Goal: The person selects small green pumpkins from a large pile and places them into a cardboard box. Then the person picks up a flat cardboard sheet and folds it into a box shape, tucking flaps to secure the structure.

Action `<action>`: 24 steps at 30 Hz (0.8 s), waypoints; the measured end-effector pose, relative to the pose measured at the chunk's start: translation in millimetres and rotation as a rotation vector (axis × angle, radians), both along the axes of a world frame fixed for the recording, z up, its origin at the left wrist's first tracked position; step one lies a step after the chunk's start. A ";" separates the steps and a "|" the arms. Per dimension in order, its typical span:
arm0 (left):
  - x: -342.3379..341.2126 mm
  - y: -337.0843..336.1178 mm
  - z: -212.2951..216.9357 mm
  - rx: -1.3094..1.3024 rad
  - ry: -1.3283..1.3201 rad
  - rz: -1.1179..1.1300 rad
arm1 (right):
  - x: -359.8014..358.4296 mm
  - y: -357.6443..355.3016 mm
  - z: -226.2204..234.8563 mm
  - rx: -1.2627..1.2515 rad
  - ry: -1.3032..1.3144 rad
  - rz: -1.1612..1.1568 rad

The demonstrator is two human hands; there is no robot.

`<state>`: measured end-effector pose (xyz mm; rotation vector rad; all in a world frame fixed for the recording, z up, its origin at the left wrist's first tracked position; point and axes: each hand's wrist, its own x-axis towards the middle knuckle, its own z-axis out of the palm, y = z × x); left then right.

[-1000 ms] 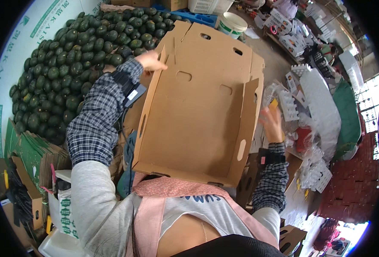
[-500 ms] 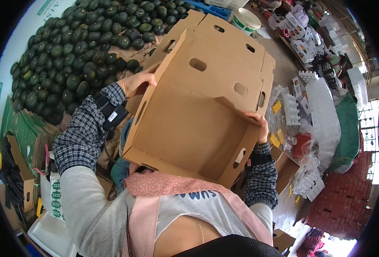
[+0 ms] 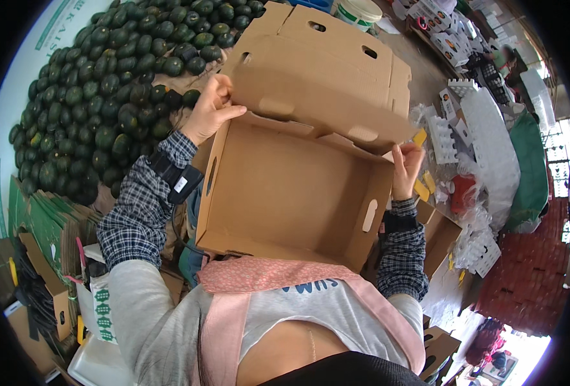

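A brown cardboard box (image 3: 285,186) lies open in front of my body, its tray-shaped bottom and low side walls folded up. From its far side rises a large flap (image 3: 317,71) with oval handle holes, its lower part bent at the crease. My left hand (image 3: 213,110) is at the far left corner, fingers curled and thumb along the flap's edge. At the far right corner, my right hand (image 3: 406,170) pinches the cardboard between thumb and fingers. The inside of the box holds nothing.
A big heap of round dark green squashes (image 3: 85,109) lies at the far left. Flattened green cartons (image 3: 56,225) stand at the left. A white bucket (image 3: 357,11) is beyond the box; plastic wrap and egg-tray-like packing (image 3: 440,138) lie to the right.
The far flap has bent at its crease and the far wall has come up. My hands have moved to the far corners, the right one farther up from the right side wall.
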<state>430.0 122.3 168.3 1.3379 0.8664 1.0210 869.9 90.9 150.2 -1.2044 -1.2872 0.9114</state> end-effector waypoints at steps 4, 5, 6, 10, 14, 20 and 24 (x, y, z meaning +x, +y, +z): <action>-12.3 4.3 -8.0 0.268 0.159 -0.084 | -1.9 -22.5 12.9 0.145 0.345 0.312; -15.6 0.0 3.9 0.339 0.184 -0.220 | 8.7 -27.9 10.1 0.094 0.416 0.415; -17.8 -3.3 17.4 0.418 0.210 -0.363 | 16.4 -33.5 8.8 0.055 0.488 0.515; -29.3 5.0 41.6 0.226 0.223 -0.578 | 14.4 -26.2 39.1 0.070 -0.399 0.634; 15.4 7.8 88.2 0.422 0.971 -0.499 | -31.4 -6.8 72.6 0.134 -1.064 0.565; 44.4 48.1 32.1 0.947 1.397 -0.520 | -72.3 24.6 33.2 0.153 -1.600 0.439; 54.3 38.3 55.4 0.991 1.476 -0.415 | -65.2 14.8 39.7 0.234 -1.512 0.312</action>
